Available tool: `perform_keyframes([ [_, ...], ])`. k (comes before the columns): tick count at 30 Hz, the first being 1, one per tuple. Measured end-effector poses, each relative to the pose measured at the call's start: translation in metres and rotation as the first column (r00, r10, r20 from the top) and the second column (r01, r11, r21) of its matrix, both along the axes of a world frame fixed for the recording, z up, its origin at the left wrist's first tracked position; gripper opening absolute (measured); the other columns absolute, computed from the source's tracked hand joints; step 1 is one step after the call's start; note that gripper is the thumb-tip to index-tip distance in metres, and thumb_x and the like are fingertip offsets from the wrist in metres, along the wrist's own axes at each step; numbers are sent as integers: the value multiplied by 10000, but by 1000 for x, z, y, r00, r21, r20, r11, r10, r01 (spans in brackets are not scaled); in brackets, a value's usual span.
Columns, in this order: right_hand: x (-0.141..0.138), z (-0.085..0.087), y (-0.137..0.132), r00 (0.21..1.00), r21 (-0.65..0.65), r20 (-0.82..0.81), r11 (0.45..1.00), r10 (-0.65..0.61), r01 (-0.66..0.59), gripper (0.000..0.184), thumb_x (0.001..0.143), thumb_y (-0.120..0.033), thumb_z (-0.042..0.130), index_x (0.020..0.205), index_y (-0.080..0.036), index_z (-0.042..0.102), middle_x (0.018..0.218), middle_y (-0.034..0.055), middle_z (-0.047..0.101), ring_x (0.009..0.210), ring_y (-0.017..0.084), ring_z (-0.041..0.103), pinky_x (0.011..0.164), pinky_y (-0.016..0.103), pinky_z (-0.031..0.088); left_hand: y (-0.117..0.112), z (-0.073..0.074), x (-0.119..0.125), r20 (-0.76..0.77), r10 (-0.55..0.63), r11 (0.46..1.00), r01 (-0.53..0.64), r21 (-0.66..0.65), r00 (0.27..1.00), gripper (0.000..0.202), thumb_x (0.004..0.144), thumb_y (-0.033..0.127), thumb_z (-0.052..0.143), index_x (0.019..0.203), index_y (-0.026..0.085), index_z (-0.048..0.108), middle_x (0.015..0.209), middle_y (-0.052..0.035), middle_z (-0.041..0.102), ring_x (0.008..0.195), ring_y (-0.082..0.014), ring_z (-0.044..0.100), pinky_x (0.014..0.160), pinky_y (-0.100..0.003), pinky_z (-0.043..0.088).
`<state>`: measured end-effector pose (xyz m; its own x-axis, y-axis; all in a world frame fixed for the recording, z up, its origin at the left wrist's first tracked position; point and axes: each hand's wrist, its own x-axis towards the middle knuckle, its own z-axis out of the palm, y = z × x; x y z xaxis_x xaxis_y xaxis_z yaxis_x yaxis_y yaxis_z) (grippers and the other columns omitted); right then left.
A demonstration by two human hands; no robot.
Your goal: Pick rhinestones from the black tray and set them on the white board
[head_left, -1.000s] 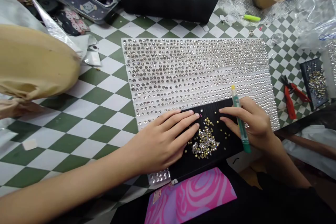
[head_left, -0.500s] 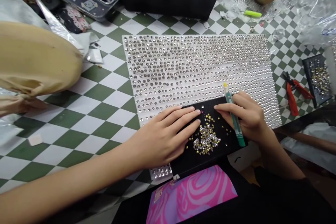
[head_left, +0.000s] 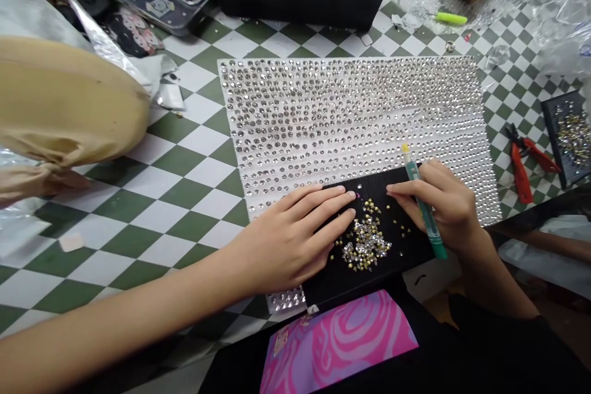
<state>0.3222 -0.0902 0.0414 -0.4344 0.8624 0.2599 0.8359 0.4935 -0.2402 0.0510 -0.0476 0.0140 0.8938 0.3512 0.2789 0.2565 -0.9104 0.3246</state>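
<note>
A white sheet (head_left: 351,117) covered in neat rows of clear rhinestones lies on the table. A black board (head_left: 406,252) overlaps its lower edge, carrying a loose pile of gold-backed rhinestones (head_left: 366,246). My left hand (head_left: 295,240) rests flat, fingers on the board's left end, next to the pile. My right hand (head_left: 438,203) grips a green rhinestone pick-up pen (head_left: 436,237) with a yellow tip. That hand's fingertips touch the board's upper right edge, and the yellow tip points up over the sheet.
The table has a green-and-white checkered top (head_left: 184,209). Red-handled pliers (head_left: 521,169) and a small black tray of rhinestones (head_left: 566,138) lie at right. A pink marbled pouch (head_left: 337,345) sits at the front, a beige cloth bundle (head_left: 60,98) at left.
The whole view has shifted slightly upward and to the right. Both hands keep their places on the black board, and the pen stays in my right hand.
</note>
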Motion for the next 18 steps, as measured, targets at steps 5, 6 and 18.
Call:
perform_keyframes([
  [5,1,1,-6,998,33,66,999,22,-24,225,778,-79,683,990,-150,660,667,-1,378,695,121,354,608,265,325,1,-1,0,-7,-7,1000,7,-5,1000,394,924,280,460,1289,146,523,1432,-67,511,1304,-212,468,1112,-360,345],
  [6,1,1,-7,997,42,79,999,25,-29,244,772,-85,693,1005,-146,662,669,-1,376,696,121,347,606,266,321,1,-1,0,-9,-9,1000,9,-8,1000,397,925,282,460,1293,145,520,1435,-68,509,1307,-212,464,1116,-360,340],
  [18,-3,8,2,999,-79,54,997,7,-2,115,825,-94,638,920,-155,614,701,4,464,710,115,427,646,254,390,1,-2,1,7,-8,1000,8,-9,1000,387,925,270,459,1287,147,521,1428,-64,513,1301,-207,462,1108,-353,333],
])
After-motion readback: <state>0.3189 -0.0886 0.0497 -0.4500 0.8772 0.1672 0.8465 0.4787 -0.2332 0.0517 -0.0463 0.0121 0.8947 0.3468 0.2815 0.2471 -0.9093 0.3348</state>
